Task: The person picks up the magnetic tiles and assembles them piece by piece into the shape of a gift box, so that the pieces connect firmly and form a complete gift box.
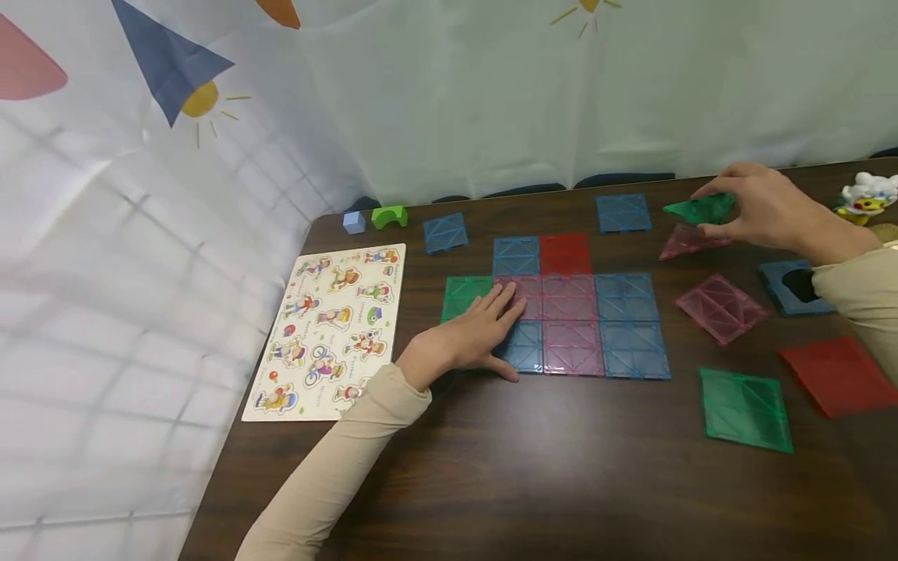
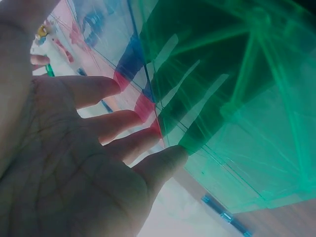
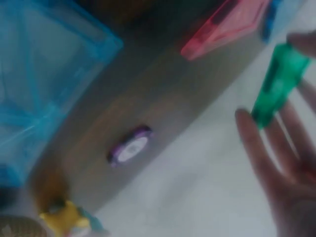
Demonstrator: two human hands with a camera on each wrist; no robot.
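My right hand (image 1: pixel 772 206) pinches a green see-through magnetic tile (image 1: pixel 701 209), which looks triangular, above the far right of the table. Just below it lies a pink triangular tile (image 1: pixel 684 245). In the right wrist view the green tile shows nearly edge-on between thumb and fingers. My left hand (image 1: pixel 463 336), fingers spread, rests on the left part of a flat joined patch of blue, red, green and pink square tiles (image 1: pixel 571 298). In the left wrist view its fingertips touch the tiles near the edge of the green square (image 2: pixel 256 163).
Loose tiles lie right of the patch: a pink square (image 1: pixel 721 308), a green one (image 1: pixel 746 409), red (image 1: pixel 842 376) and blue (image 1: pixel 779 292). Two blue squares lie behind. A picture puzzle board (image 1: pixel 326 331) is at left, small blocks (image 1: pixel 389 216) behind it, a white figurine (image 1: pixel 870 195) far right.
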